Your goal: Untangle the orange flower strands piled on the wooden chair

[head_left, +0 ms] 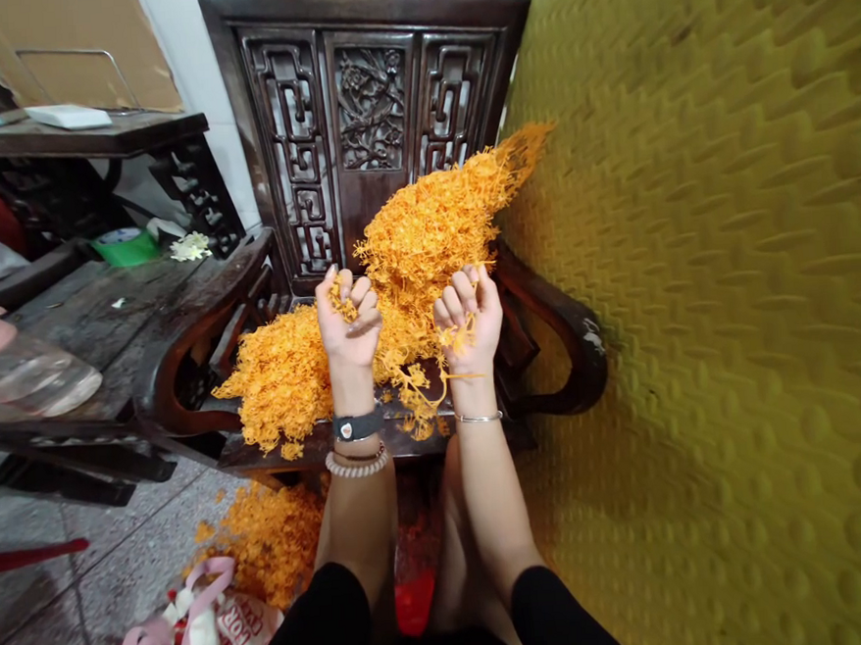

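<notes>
Both my hands are raised over a carved dark wooden chair (261,10) heaped with orange branching plastic-looking sprigs. My left hand (348,313), palm turned up, has its fingers curled round small orange pieces (341,297). Closed too, my right hand (470,310) grips an orange sprig (439,391) whose branched end hangs down to the left below the fist. Behind the right hand rises a tall orange heap (431,224). A lower orange pile (282,367) lies on the seat beside my left wrist.
Against the right side stands a yellow-green embossed panel (730,292). On a wooden bench at left are a green tape roll (126,245) and a clear bottle (36,375). More orange pieces (268,535) lie on the floor, near a white bag with pink handles (231,636).
</notes>
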The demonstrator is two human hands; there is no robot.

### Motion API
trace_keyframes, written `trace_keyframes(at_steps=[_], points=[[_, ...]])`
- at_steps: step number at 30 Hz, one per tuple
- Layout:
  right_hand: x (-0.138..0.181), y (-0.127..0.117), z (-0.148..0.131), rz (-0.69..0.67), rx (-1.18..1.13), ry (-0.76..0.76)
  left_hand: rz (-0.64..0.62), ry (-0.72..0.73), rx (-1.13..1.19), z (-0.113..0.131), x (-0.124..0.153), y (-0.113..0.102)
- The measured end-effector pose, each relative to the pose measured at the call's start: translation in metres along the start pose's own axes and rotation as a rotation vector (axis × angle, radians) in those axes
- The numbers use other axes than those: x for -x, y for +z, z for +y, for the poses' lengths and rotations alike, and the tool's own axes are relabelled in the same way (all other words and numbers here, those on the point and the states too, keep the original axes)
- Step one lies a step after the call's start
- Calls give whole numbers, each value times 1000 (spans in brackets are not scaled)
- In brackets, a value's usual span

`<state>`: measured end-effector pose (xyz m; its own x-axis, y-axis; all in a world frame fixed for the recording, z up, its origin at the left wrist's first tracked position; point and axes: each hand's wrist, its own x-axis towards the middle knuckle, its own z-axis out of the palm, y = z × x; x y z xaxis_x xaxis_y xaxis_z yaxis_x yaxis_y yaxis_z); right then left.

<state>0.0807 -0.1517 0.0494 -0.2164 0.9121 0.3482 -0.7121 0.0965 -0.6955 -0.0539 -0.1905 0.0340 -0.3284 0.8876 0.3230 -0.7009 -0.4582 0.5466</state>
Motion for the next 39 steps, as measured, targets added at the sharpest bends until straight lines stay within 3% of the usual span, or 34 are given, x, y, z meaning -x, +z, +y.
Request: trace_keyframes(at_steps=[4,9,14,19,24,30,33,36,39], points=[[1,3,-3,-7,-44,-74,-39,-131,47,1,3,9],[3,-3,-9,29,-42,-117,-54,-229,-100,-6,5,16],[5,-5,-17,7,-89,-140,-227,-95,-444,-20,12,31],[6,-4,-27,-18,-327,-180,-362,286,-870,-25,14,40],[7,-5,-33,-7,-447,-228,-448,301,-1095,-24,16,36],[11,4,-28,-69,54,-159,-467,272,-882,-32,22,51],[13,5,-23,-100,273,-177,-406,264,-781,-33,22,54],[15,1,-24,-95,518,-169,-309,288,-794,-32,19,49],[19,-3,-29,-215,749,-49,-283,341,-898,-30,15,41]])
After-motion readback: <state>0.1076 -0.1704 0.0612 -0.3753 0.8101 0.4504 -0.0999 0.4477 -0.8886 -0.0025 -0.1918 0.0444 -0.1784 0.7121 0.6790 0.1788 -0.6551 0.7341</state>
